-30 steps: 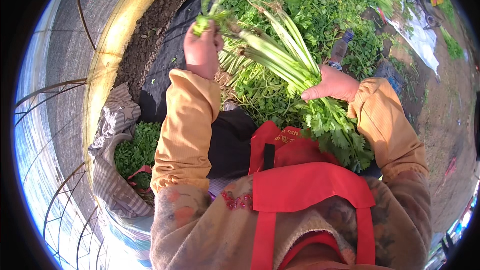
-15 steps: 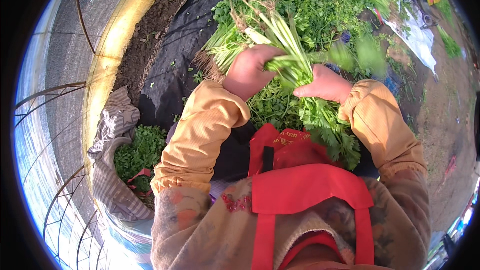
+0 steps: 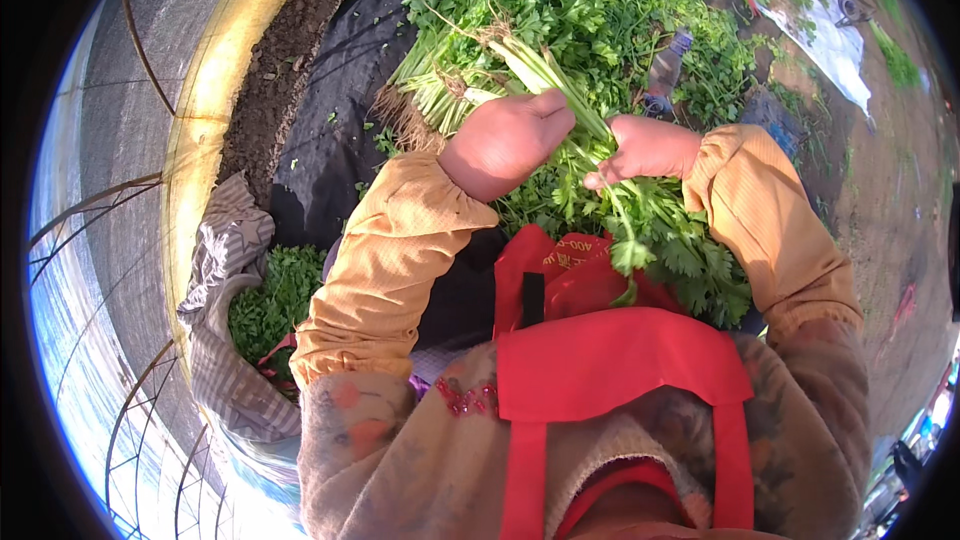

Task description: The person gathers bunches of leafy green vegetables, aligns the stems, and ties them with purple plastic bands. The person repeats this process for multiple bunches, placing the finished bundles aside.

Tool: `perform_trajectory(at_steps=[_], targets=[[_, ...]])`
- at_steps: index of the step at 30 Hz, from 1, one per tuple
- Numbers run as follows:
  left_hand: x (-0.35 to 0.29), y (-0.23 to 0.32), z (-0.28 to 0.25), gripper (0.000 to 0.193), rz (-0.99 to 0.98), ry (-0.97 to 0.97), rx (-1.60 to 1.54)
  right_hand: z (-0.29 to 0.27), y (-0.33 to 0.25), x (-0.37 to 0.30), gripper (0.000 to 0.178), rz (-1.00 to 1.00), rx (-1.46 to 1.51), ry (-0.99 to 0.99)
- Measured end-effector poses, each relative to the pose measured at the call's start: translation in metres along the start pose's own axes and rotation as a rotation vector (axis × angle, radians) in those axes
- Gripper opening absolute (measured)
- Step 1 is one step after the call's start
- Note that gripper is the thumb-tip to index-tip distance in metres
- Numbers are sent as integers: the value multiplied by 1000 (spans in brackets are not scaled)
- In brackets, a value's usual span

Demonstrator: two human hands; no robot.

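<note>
A bunch of celery (image 3: 695,245) slants across in front of me, its roots and pale stalks pointing away and its leaves hanging over my red apron (image 3: 620,360). My right hand (image 3: 648,150) is closed around the middle of the bunch, thumb on the near side. Beside it, my left hand (image 3: 505,145) is closed at the stalks, thumb pressed to the forefinger; its other fingers are hidden underneath. A thin leafy stem (image 3: 625,225) droops below my right hand. Just beyond my left hand lie more celery stalks (image 3: 430,80) with brown roots.
A large heap of leafy celery (image 3: 590,0) spreads ahead, with a clear plastic bottle (image 3: 668,65) on it. Black sheeting (image 3: 325,130) covers ground at left. A striped cloth (image 3: 225,240) surrounds cut greens (image 3: 275,300). A white sheet (image 3: 825,45) lies far right.
Loose greenery that was blurred in the air at the right is gone from there, and the bottle now shows. The bunch's leaves have swung right; both hands remain on it.
</note>
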State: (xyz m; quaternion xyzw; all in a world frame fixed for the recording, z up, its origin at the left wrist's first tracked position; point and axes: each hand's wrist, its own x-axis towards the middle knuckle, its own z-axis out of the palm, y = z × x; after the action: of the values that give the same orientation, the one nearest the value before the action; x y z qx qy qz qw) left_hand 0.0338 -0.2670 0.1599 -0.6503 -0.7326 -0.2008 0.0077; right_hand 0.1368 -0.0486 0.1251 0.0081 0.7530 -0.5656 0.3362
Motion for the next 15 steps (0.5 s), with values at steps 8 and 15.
perform_trajectory(at_steps=[8,15], targets=[[-7,-55,-11,13,-910,726,-674,4,2,-8,49,-126,204,-46],[-38,-118,-11,14,-1278,1107,-1226,2,-20,-10,50,-102,274,78]])
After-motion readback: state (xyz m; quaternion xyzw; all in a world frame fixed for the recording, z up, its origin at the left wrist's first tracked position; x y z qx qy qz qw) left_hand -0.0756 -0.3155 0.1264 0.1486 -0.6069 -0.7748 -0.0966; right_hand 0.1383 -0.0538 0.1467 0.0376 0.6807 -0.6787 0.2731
